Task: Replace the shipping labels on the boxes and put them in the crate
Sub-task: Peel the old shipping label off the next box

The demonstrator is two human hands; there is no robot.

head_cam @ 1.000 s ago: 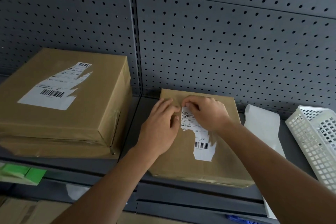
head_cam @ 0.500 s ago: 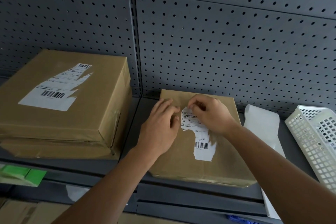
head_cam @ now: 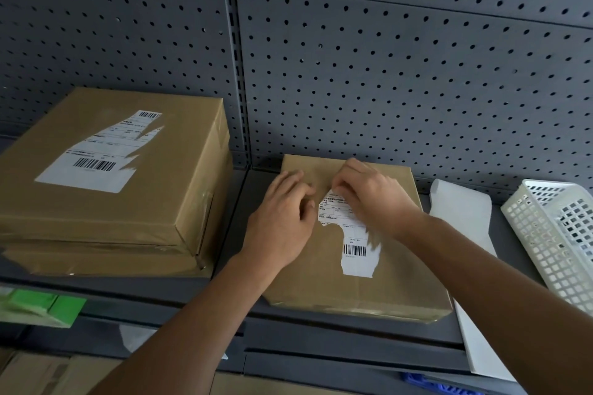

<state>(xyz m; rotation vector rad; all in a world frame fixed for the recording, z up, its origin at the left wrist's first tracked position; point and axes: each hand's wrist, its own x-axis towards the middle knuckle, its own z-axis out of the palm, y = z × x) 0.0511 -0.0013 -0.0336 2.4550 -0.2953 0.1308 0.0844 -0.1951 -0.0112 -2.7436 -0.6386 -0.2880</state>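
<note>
- The small box [head_cam: 401,282] is lying flat on the shelf [head_cam: 244,202], between a larger box [head_cam: 112,218] on the left and the white crate [head_cam: 552,250] on the right.
- The left hand [head_cam: 282,224] is pressing on the small box's top with relaxed fingers, steadying it.
- The right hand [head_cam: 375,199] is pinching the far edge of the torn label [head_cam: 356,253].
- The label is looking thin and easily ripped, so it is likely best gripped at its lifted far edge.
</note>
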